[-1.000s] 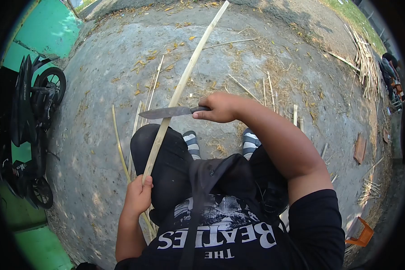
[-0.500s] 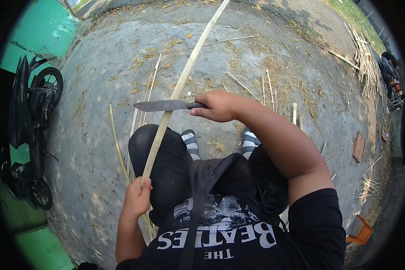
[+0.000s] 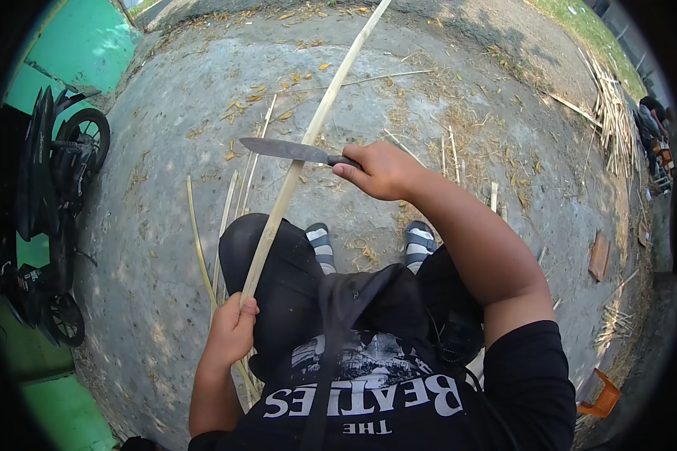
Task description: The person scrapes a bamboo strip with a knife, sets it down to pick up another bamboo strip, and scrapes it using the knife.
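Observation:
A long pale bamboo strip slants from beside my left thigh up past the top of the view. My left hand is closed round its lower end. In my right hand is the dark handle of a knife, its broad blade pointing left and lying across the strip, beyond my knee. The strip passes over my left leg. Where exactly the blade's edge meets the strip is too small to tell.
Thin strips lie on the concrete by my left leg. A motorcycle stands at the left. Heaped sticks, a brick-coloured piece and an orange object are at the right. My sandalled feet are in front.
My right hand and the knife have moved away from me along the strip, and the blade now tilts with its tip farther forward. My left hand keeps its hold.

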Demonstrator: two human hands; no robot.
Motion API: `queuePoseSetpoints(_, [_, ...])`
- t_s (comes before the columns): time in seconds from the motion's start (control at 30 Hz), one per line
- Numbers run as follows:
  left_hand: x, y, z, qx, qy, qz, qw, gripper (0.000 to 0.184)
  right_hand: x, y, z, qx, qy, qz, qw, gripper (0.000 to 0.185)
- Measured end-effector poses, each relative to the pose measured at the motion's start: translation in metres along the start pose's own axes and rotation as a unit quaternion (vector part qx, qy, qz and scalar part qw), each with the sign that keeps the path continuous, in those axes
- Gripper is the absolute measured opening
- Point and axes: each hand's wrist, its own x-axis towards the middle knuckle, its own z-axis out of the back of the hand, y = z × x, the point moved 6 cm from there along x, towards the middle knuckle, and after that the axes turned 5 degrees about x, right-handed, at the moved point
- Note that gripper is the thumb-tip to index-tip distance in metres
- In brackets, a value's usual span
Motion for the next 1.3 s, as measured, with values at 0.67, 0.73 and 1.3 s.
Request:
queuePoseSetpoints(0.67, [0.014,0.003,-0.004,0.014,-0.026,0.018,0.999,0.040,-0.006,0.028,-0.040,-0.014,0.124,0.050,0.991,0.062])
queuePoseSetpoints(0.73, [0.012,-0.011,-0.004,0.088,-0.054,-0.022,0.994,0.042,-0.003,0.018,-0.037,-0.011,0.139,0.036,0.990,0.062])
queuePoseSetpoints(1.3, [0.015,-0.008,-0.001,0.093,-0.054,-0.010,0.994,0.043,0.000,0.023,-0.048,-0.017,0.127,0.064,0.990,0.066])
